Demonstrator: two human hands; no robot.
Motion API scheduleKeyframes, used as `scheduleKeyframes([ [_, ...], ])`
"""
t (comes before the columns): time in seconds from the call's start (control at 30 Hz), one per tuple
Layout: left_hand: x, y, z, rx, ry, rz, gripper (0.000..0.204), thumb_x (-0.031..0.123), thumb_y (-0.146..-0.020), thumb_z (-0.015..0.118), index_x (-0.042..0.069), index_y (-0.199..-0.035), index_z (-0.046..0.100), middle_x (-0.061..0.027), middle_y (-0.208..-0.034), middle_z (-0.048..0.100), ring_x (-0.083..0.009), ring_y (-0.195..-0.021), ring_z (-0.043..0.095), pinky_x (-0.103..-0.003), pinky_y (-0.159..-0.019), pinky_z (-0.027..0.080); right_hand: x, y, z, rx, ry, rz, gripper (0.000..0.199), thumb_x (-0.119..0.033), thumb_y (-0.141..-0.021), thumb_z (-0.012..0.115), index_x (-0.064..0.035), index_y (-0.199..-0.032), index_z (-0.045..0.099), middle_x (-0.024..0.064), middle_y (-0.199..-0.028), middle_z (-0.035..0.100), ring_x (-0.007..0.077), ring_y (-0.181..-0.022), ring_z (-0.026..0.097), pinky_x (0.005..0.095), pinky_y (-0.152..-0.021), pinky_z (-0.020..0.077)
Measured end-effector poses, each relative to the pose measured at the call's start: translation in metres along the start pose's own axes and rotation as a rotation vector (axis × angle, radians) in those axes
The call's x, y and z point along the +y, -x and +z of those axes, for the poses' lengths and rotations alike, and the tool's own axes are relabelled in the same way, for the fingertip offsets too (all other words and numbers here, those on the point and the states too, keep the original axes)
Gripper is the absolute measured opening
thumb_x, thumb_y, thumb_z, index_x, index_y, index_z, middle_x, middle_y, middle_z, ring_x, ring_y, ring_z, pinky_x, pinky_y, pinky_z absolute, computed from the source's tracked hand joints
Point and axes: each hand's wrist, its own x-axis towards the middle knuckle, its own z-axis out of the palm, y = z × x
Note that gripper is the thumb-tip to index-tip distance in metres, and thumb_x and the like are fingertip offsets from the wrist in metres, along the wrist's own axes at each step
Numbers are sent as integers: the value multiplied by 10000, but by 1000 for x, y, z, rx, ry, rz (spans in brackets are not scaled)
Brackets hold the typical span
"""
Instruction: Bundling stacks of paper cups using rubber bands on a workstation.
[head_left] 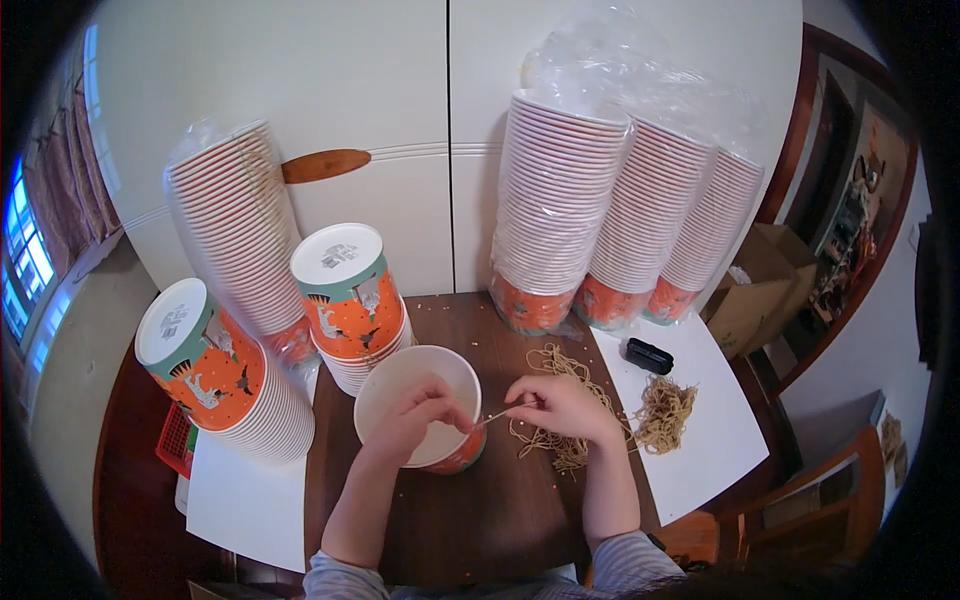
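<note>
A white-lined paper bucket [375, 385] with an orange printed outside stands upright, mouth up, in front of me. My left hand [425, 408] reaches over its mouth, fingers closed together at the right side of the rim; what the fingertips hold is too small to make out. Just right of the bucket, my right hand [562, 402] pinches a thin tan string [505, 411]. The string runs from the right fingertips to the rim beside my left fingertips. Beneath and beyond my right hand lies a loose tangle of tan string [545, 440] on the brown table [430, 530].
Upside-down nested buckets stand at left in a tilted stack [215, 350] and a shorter one [350, 300]. Bagged bucket stacks [555, 200] lean on the back panel, another bagged stack [230, 220] at far left. A black object [649, 356] and string bundle [665, 415] lie on white board at right.
</note>
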Motion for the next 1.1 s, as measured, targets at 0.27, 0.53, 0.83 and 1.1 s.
scheduleKeyframes([
  [0.27, -9, -6, 18, -161, -102, 112, 85, 71, -874, 423, 37, -809, 466, -56, -763, 577, -94, -715, 528, -231, -664, 434, 11, 31, -46, 663, -690, 208, 79, -34, -767, 607, -45, -839, 576, -80, -609, 468, 6, -501, 380, 164, -447, 292],
  [0.53, -9, -6, 18, -97, -127, 153, 100, 75, -867, 443, 34, -787, 488, -66, -757, 586, -105, -696, 523, -238, -671, 432, 13, 52, -60, 875, -1348, -172, 131, -168, -873, 511, -57, -937, 480, -38, -583, 376, 25, -425, 255, 170, -368, 178],
  [0.83, -5, -6, 19, 54, 0, 149, 75, 88, -845, 524, 24, -840, 560, -12, -762, 574, -59, -687, 510, -200, -647, 422, -16, 31, -23, 567, -1087, -7, 137, -56, -813, 556, -22, -945, 541, 26, -742, 573, 50, -533, 472, 164, -464, 340],
  [1.1, -4, 5, 40, -100, -271, 114, 128, 86, -809, 596, 30, -923, 603, 28, -799, 577, -21, -662, 485, -169, -603, 408, -37, 18, 4, 211, -1026, -234, 123, -50, -851, 507, 11, -916, 592, 87, -910, 581, 126, -830, 547, 249, -717, 429],
])
